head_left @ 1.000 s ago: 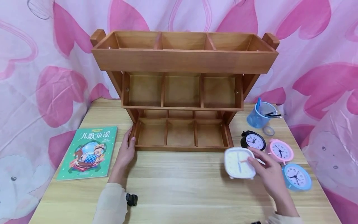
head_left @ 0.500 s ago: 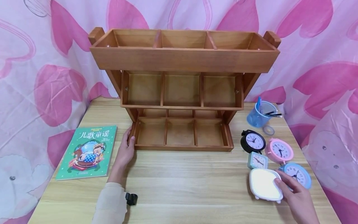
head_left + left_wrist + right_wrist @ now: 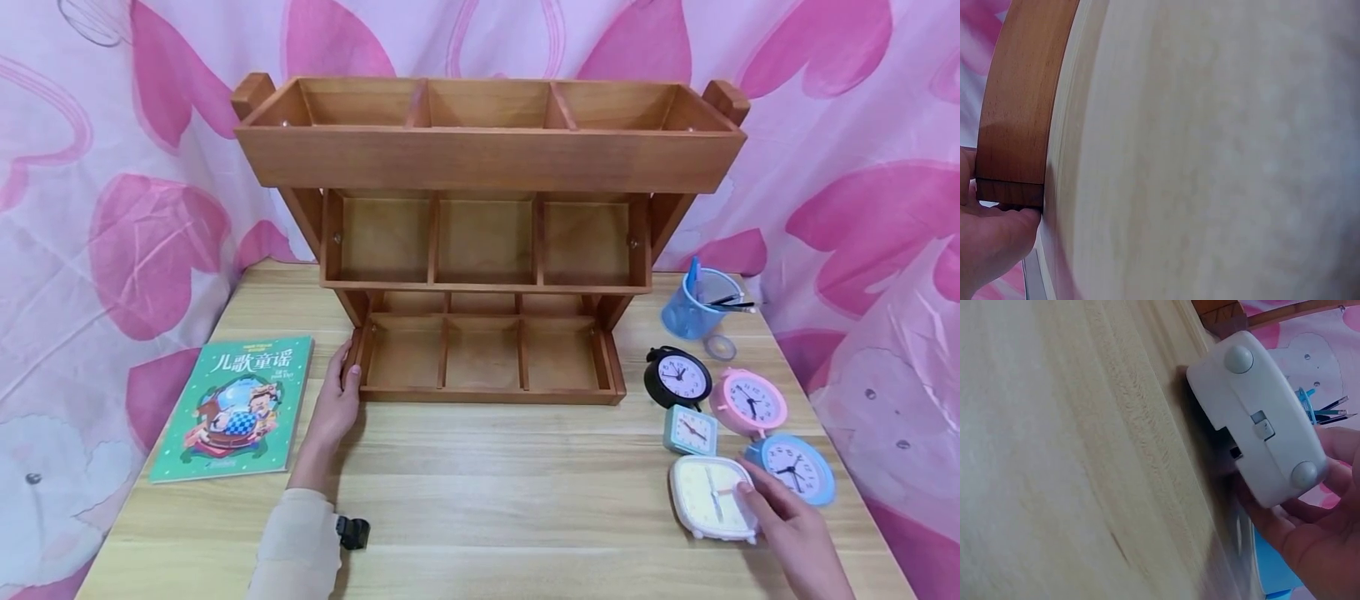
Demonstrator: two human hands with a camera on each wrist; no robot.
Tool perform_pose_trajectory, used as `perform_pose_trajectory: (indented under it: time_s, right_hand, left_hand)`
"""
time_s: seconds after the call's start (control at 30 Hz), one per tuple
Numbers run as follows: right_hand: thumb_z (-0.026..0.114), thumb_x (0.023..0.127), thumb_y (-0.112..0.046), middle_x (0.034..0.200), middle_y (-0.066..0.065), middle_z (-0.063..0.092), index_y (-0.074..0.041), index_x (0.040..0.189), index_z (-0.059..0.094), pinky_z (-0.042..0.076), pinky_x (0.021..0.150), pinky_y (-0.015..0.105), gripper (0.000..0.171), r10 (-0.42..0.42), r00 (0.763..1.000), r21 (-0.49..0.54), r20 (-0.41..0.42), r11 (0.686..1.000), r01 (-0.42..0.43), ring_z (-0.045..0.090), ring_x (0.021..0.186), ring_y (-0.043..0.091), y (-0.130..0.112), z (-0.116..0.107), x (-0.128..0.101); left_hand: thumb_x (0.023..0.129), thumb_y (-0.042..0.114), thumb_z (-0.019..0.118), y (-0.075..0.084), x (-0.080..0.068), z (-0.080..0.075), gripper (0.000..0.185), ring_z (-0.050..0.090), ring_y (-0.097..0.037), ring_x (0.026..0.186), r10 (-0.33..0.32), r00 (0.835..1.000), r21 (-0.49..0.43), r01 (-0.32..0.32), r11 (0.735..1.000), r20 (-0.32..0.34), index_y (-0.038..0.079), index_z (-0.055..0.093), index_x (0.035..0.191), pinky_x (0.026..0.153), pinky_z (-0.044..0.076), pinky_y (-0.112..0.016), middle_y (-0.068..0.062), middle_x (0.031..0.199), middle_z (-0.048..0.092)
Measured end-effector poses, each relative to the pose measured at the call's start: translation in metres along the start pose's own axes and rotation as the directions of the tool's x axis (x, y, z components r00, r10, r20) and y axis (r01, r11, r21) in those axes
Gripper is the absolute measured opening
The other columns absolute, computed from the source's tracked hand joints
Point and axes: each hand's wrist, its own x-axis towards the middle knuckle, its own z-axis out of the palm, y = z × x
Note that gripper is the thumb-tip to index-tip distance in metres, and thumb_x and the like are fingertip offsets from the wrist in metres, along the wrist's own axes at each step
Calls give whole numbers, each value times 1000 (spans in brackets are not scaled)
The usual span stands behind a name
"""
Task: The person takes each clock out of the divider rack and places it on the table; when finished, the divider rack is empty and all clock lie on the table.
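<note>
At the front right in the head view, my right hand (image 3: pixel 802 533) holds a white square alarm clock (image 3: pixel 715 498) by its right side, face up. The right wrist view shows the clock's underside (image 3: pixel 1260 422) with two round feet, thumb and fingers at one end. Whether its back touches the table I cannot tell. My left hand (image 3: pixel 335 408) grips the lower left end of a brown wooden three-tier rack (image 3: pixel 491 398). In the left wrist view, the thumb and fingers (image 3: pixel 997 240) are around the rack's corner (image 3: pixel 1013 190).
Beside the white clock stand a small mint clock (image 3: pixel 691 431), a black clock (image 3: pixel 678 377), a pink clock (image 3: pixel 750 402) and a blue clock (image 3: pixel 793 469). Behind them are a blue pen cup (image 3: pixel 686 312) and a tape roll (image 3: pixel 721 347). A green book (image 3: pixel 236 408) lies left.
My right hand has carried the white clock right and toward the front edge, beside the mint clock, which has come into view. My left hand stays at the rack.
</note>
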Motion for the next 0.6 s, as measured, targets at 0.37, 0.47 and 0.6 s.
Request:
perform_pose_trajectory:
  time_s: [0.37, 0.47, 0.6]
  right_hand:
    - [52, 99, -37, 132, 30, 53, -2, 143, 44, 40, 64, 2, 56, -284, 951, -172, -125, 950, 261, 37, 83, -28, -9, -7, -14]
    - [53, 99, -34, 129, 35, 52, 1, 141, 45, 44, 61, 6, 55, -320, 936, -206, -148, 935, 288, 47, 81, -22, -19, -9, -20]
    - [55, 98, -30, 131, 37, 48, 4, 141, 43, 53, 86, 39, 56, -424, 879, -280, -219, 890, 359, 61, 111, 26, -48, -1, -26]
  left_hand:
    - [106, 31, 31, 2, -2, -3, 54, 22, -33, 145, -17, 999, -15, 16, 1000, -45, 28, 13, 156, 117, 20, -51, -12, 160, 17]
    - [105, 24, 37, 5, -8, -2, 51, 32, -35, 140, 24, 986, 4, -24, 1000, -165, 18, 24, 154, 113, 29, -51, -18, 154, 30]
    - [102, 17, 46, 15, -24, 3, 46, 38, -37, 134, 174, 913, 101, -147, 984, -369, 5, 38, 145, 110, 33, -52, -21, 144, 42]
